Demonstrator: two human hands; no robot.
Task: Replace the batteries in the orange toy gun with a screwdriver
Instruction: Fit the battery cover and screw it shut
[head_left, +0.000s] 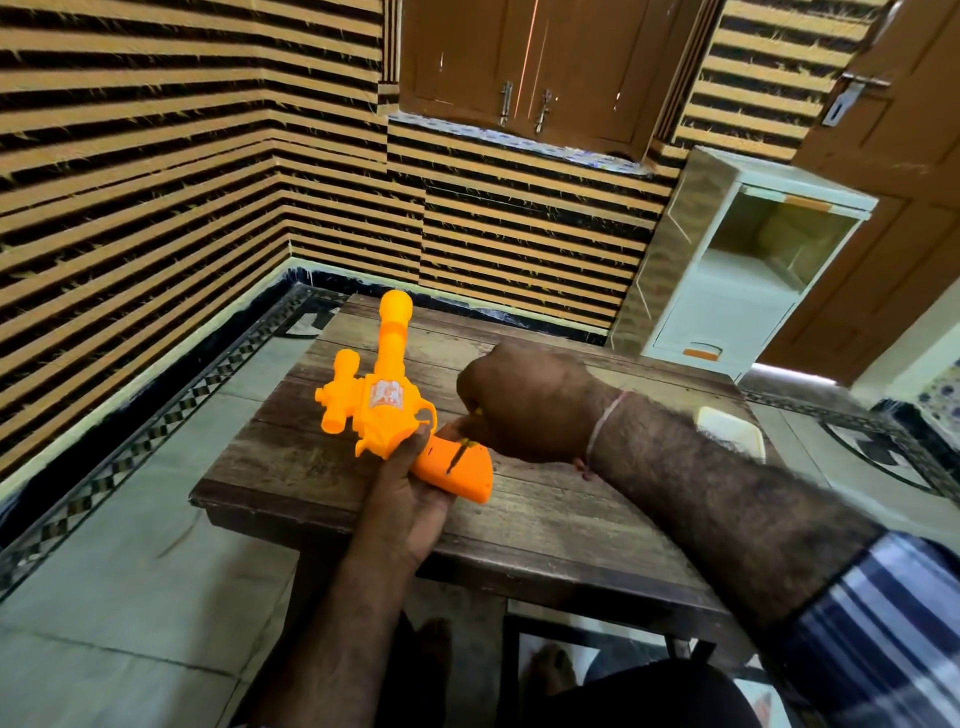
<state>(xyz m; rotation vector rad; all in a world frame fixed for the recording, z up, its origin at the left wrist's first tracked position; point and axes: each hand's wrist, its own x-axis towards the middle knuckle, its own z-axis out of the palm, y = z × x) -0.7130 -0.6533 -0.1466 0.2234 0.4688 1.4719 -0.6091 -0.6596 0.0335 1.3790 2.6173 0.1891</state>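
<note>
The orange toy gun (384, 400) lies over a small wooden table (545, 514), barrel pointing away from me and grip toward the right. My left hand (410, 488) holds the gun from below at the grip. My right hand (524, 400) grips a small screwdriver (460, 454); its handle is mostly hidden in the fist. The thin metal shaft comes down onto the side of the orange grip, and its tip touches the plastic there. No batteries are visible.
A white object (727, 428) lies on the table's right side behind my right forearm. A white plastic drawer cabinet (727, 280) stands against the striped wall at the back right. Tiled floor surrounds the table, and my feet show beneath it.
</note>
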